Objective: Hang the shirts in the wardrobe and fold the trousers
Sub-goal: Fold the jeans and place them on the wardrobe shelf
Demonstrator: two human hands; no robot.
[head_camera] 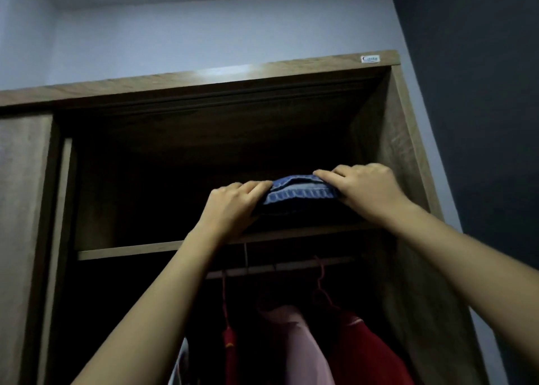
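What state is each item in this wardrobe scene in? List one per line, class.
Blue denim trousers, folded, held at the upper shelf.
Left hand, grips the trousers' left end.
Right hand, grips their right end.
Brown wooden wardrobe, open.
Pink shirt, hanging from the rail.
Red shirt, hanging beside it.

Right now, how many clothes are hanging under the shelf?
4: a pale garment at the bottom left edge, a narrow red garment beside it, a pink shirt in the middle, a red shirt on the right. It is dark, so more may be hidden.
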